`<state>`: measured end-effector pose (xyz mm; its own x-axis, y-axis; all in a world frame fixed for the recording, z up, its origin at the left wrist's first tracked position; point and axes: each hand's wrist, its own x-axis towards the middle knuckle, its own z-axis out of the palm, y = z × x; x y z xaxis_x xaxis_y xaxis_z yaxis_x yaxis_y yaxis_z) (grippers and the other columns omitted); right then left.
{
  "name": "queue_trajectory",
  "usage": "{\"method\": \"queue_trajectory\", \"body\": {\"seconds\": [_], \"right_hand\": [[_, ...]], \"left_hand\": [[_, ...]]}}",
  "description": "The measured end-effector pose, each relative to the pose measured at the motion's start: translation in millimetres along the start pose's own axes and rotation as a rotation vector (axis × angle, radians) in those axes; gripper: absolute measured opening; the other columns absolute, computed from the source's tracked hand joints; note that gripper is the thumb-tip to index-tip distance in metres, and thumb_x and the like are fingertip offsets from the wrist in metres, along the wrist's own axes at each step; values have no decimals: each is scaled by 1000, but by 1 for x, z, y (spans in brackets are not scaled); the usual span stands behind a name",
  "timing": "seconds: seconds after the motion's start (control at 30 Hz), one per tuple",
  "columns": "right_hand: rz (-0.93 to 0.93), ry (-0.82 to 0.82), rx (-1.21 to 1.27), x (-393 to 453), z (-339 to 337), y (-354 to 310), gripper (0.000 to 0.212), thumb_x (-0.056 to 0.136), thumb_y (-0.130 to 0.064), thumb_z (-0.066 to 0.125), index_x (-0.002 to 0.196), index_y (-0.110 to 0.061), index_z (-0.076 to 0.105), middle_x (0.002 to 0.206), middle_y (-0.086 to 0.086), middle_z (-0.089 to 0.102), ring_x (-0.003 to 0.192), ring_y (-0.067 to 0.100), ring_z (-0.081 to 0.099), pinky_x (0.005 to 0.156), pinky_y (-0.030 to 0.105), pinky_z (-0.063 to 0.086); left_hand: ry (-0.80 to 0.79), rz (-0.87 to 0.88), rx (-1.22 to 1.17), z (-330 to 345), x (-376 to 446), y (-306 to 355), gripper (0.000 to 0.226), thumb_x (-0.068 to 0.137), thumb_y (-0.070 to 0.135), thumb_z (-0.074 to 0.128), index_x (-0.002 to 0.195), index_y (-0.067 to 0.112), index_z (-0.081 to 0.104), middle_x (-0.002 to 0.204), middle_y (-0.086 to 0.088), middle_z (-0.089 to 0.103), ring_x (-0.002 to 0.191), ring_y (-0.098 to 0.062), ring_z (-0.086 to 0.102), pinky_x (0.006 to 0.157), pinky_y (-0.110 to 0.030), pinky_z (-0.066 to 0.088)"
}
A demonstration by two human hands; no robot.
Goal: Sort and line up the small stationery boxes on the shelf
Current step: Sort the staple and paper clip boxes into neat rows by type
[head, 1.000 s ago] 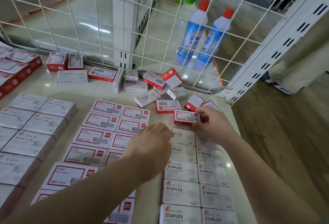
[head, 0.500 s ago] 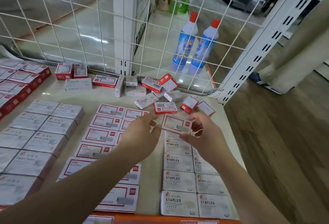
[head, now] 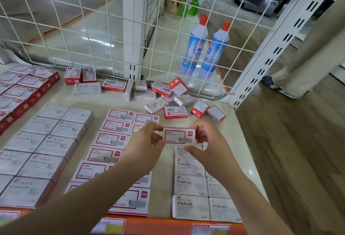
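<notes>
From my remote seat I see both forearms covering part of the rows: the left forearm hides several of the red-framed white flat boxes (head: 110, 138) in the middle columns, and the right one hides the upper grey STAPLES boxes (head: 189, 185). The small print on all labels is too blurred for me to read. The left hand (head: 144, 150) pinches the left end of one small white box with red border (head: 178, 135), and the right hand (head: 203, 141) pinches its right end; the box is held above the cream shelf surface (head: 240, 141), at about 12 o'clock from the STAPLES columns. At 12 o'clock of the held box lies a loose heap of small red and grey boxes (head: 168, 96), tilted in many directions, just before the white wire grid panel (head: 93, 29). At 9 o'clock the grey PAPER CLIPS boxes (head: 46, 141) stand in tidy rows, cut off at the left edge. Bare shelf remains at 3 o'clock, up to the right edge. Behind the grid stand two blue and white bottles with red caps (head: 205, 46).
</notes>
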<state>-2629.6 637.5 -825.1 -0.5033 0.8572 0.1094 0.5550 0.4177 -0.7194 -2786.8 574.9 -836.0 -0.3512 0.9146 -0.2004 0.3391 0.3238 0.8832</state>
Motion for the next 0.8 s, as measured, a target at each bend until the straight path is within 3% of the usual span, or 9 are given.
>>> {"method": "queue_trajectory", "body": {"seconds": [0.23,0.4,0.5,0.6,0.7,0.8], "right_hand": [[5,7,4,1,3,0,41,76,-8,73,105,-27,53,101,-4,57,89,3,53,80,9,42],[13,29,16,6,7,-4,39,75,-14,75,103,-31,55,95,-8,61,85,0,54,77,8,43],[16,17,25,13,9,-10,36,75,-17,75,101,-34,56,94,-14,64,85,-2,56,77,10,45],[38,-11,31,23,12,-19,31,77,-19,74,95,-37,56,91,-17,63,84,-3,57,73,7,44],[77,-22,31,35,18,-25,28,78,-21,73,87,-39,53,87,-15,63,82,1,57,69,9,43],[89,-40,-11,48,25,-29,26,80,-25,70,86,-40,49,84,-19,61,80,-5,54,64,8,39]], "left_hand": [[-13,-3,24,-5,4,1,17,95,17,48,107,29,43,90,12,62,82,-6,59,66,-18,51],[-35,44,131,-23,15,7,24,94,15,49,115,28,46,81,18,57,72,-2,57,52,-8,41],[-34,63,200,-34,18,6,32,95,18,48,127,24,47,98,11,61,84,-6,57,62,-9,43],[27,78,357,-45,18,-5,37,96,21,45,133,23,45,128,5,53,110,-10,51,86,-20,43],[48,78,547,-56,21,-19,41,97,23,43,138,23,40,142,5,42,125,-13,42,101,-28,37],[19,91,716,-66,28,-28,44,97,23,39,141,24,33,149,6,29,136,-13,28,111,-32,25]]}}
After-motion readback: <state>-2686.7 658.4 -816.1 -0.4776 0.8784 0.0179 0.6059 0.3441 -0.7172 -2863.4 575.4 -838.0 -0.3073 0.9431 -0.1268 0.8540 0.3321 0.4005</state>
